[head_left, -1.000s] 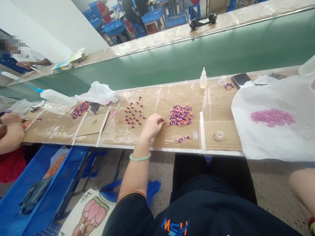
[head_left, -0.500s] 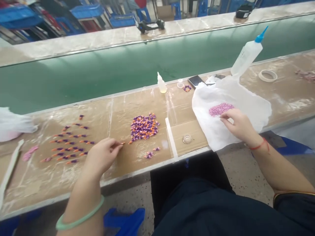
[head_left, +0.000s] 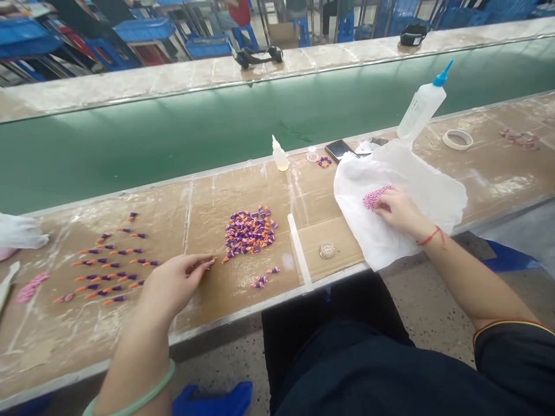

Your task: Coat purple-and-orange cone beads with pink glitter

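While the left hand pinches a small piece between thumb and finger, just left of the big pile of purple and orange bits, the right hand reaches well off to the right of that pile. Its fingertips are at some tiny pink bits on a white sheet, but I can't tell if they have hold of one.

Left of the big pile, past the left hand, lie the laid-out pieces, in loose rows, most with their orange ends to the left. I'd guess these are the ones done so far. The big pile holds many more than the rows do, so it looks like a lot is left and only a small part is done. I can't tell if the piece in the left hand is finished.

Just in front of the big pile, on the near side, sit a few stray pieces. Behind it and to the right, on the table, stands a little bottle, and past that lies a ring of pieces. A clear round dish is to the right of the pile.
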A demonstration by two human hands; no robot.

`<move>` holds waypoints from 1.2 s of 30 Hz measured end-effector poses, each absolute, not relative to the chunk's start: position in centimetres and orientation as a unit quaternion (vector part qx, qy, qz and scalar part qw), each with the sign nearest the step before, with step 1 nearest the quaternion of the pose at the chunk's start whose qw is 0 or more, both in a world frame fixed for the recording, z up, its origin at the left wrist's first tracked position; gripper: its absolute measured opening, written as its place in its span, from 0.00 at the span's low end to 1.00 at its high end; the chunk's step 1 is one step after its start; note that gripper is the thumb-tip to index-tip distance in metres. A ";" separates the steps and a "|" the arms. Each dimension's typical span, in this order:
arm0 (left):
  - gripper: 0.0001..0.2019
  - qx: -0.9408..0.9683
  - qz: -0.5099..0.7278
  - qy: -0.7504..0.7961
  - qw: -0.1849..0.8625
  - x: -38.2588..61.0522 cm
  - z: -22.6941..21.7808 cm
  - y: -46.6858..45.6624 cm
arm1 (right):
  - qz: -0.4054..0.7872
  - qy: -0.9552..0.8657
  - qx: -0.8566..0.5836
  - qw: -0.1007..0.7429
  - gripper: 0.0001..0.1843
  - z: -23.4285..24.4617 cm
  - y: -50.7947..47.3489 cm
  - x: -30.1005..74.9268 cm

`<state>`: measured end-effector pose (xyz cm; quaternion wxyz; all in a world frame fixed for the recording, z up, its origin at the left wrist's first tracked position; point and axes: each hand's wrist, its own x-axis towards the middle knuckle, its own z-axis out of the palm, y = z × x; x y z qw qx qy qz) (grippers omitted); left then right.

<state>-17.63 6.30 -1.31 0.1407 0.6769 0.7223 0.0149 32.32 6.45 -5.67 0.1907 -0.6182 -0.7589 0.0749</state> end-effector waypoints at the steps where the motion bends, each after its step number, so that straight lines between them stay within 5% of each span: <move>1: 0.11 0.687 0.013 0.715 0.130 -17.6 -1.4 6.2 | 0.075 -0.763 -0.614 0.188 0.08 -5.6 6.5 32.4; 11: 0.11 0.711 -0.034 0.689 0.134 -17.1 -1.8 6.4 | 0.054 -0.798 -0.573 0.181 0.09 -5.1 6.6 32.5; 16: 0.12 0.693 0.060 0.712 0.093 -17.9 -1.6 5.2 | 0.055 -0.800 -0.565 0.195 0.08 -4.4 6.4 33.2; 26: 0.10 0.645 0.245 0.698 0.192 -16.0 -0.3 0.4 | 0.124 -0.812 -0.542 0.179 0.09 -4.3 7.3 32.6; 36: 0.07 0.593 0.358 0.604 0.394 -9.5 -0.6 -2.5 | 0.259 -0.650 -0.598 0.391 0.08 -3.2 4.2 30.9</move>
